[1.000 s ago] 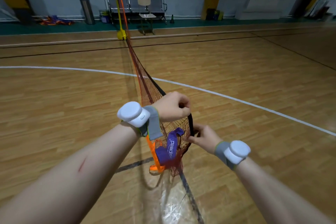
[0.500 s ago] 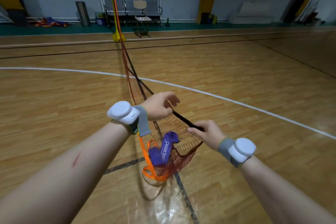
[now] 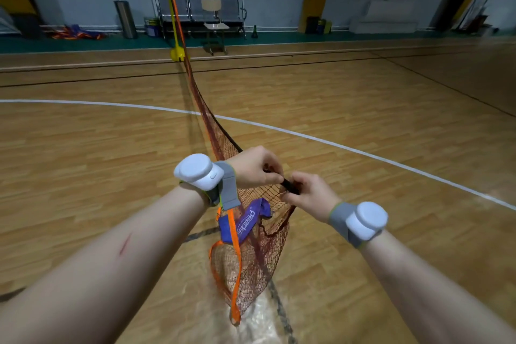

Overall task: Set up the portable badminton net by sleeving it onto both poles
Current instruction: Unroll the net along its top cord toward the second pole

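The net (image 3: 251, 246) runs from the far pole (image 3: 173, 22), at the far edge of the floor (image 3: 83, 162), to the hands, and its loose end sags near the floor. The left grip (image 3: 255, 167) and right grip (image 3: 307, 194) are both closed, pinching the net's black edge strip (image 3: 289, 186). The net looks light, limp and snag-prone. It is best held by that strip or the orange tape (image 3: 238, 260), not the mesh.

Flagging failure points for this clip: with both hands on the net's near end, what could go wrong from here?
The loose net and orange strap hang bunched below the left hand and right hand; they may tangle or snag during sleeving. The net runs to the far pole on its yellow base; a hard pull might tip it.
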Demonstrator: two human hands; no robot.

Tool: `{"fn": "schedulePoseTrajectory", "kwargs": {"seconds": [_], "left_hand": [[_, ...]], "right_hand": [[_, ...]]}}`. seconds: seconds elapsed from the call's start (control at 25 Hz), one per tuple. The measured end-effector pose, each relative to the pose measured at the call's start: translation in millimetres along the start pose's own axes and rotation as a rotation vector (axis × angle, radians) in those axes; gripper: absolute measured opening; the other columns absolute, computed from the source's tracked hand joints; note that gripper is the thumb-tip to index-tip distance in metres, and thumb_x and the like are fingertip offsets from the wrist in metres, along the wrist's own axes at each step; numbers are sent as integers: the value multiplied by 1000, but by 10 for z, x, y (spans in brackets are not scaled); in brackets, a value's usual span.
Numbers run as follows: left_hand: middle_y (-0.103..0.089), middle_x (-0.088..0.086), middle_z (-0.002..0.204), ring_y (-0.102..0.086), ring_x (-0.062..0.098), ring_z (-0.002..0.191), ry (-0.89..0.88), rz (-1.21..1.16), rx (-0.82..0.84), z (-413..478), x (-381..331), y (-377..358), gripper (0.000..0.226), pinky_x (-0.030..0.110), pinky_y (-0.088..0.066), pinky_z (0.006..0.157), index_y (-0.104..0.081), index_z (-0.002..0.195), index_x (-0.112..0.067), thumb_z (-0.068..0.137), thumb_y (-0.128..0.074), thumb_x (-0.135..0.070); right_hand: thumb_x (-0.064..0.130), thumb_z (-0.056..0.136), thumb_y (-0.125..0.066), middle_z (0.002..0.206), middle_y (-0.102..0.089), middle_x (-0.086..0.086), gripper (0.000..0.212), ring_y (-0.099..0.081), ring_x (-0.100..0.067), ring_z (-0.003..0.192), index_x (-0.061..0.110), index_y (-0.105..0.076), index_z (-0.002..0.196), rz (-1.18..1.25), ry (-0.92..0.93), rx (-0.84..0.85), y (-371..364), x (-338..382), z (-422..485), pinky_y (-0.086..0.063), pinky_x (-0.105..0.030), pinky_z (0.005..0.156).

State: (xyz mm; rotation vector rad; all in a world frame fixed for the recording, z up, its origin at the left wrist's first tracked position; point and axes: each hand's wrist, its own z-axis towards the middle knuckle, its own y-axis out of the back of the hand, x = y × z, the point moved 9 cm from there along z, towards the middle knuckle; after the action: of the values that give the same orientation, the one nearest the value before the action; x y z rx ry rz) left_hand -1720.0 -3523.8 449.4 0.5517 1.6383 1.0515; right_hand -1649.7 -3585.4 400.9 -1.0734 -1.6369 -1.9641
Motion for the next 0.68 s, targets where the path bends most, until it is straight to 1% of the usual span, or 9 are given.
{"fn": "schedulePoseTrajectory", "kwargs": {"seconds": [0.04, 0.2, 0.28, 0.32, 0.36, 0.44, 0.52, 0.6, 0.68], "left_hand": [[-67, 10, 97, -60, 20, 88, 1, -29, -18, -31, -83, -3, 16, 33, -47, 84, -69, 94, -7, 86, -61, -18], [-61, 2, 83, -55, 16, 80, 39, -110, -121, -214, -294, 115, 8, 24, -45, 73, -62, 80, -14, 86, -57, -12], [-58, 0, 77, -52, 16, 76, 69, -111, -179, -321, -329, 180, 18, 21, -43, 68, -53, 69, -19, 85, -54, -10], [-57, 1, 76, -51, 17, 75, 82, -97, -190, -369, -331, 185, 21, 24, -43, 69, -50, 65, -20, 84, -54, -11], [-57, 2, 76, -51, 18, 74, 93, -80, -188, -409, -327, 174, 23, 27, -43, 69, -48, 63, -21, 84, -54, -12], [-53, -1, 71, -49, 18, 71, 114, -31, -170, -473, -304, 82, 26, 28, -42, 65, -45, 62, -21, 84, -56, -15], [-53, -1, 75, -50, 18, 74, 95, 31, -159, -522, -329, -35, 18, 30, -44, 69, -49, 68, -18, 84, -58, -17], [-57, 1, 97, -53, 15, 91, 59, 36, -131, -553, -371, -172, 6, 28, -45, 85, -60, 90, -15, 85, -58, -16], [-55, 0, 120, -50, 11, 108, 39, 33, -57, -582, -434, -346, 31, 19, -38, 91, -59, 116, -16, 85, -56, -12]], "right_hand": [[1, 77, -68, 75, -60, -13, 18, -51, -14, 73, 16, -58, 73, 31, -20, 21, -39, -85, -58, -45, -26, 66], [-5, 78, -64, 72, -60, 3, 33, -55, 2, 62, 26, -55, 70, 100, -100, 149, -232, -400, -311, -47, -18, 68], [-4, 80, -64, 75, -61, 1, 20, -57, -5, 70, 16, -62, 77, 97, -151, 161, -272, -545, -445, -45, -10, 65], [-2, 81, -63, 79, -62, -3, 11, -56, -11, 75, 8, -66, 85, 98, -176, 146, -259, -601, -502, -44, -8, 62], [1, 83, -62, 81, -62, -6, 10, -55, -14, 77, 1, -67, 92, 91, -192, 118, -218, -638, -545, -43, -8, 61], [10, 86, -61, 78, -61, -8, 16, -52, -16, 73, -2, -68, 93, 50, -180, 55, -123, -627, -627, -43, -21, 63], [16, 88, -60, 74, -59, -5, 18, -47, -11, 67, 2, -70, 92, 45, -139, 23, -45, -478, -724, -37, -23, 60], [18, 89, -59, 75, -60, -1, 20, -46, -7, 63, 4, -71, 95, 39, -82, 17, -11, -253, -804, -34, -15, 56], [19, 88, -59, 75, -55, -3, 21, -45, -10, 64, 2, -71, 92, -43, -4, 4, -4, -43, -876, -35, -19, 59]]}}
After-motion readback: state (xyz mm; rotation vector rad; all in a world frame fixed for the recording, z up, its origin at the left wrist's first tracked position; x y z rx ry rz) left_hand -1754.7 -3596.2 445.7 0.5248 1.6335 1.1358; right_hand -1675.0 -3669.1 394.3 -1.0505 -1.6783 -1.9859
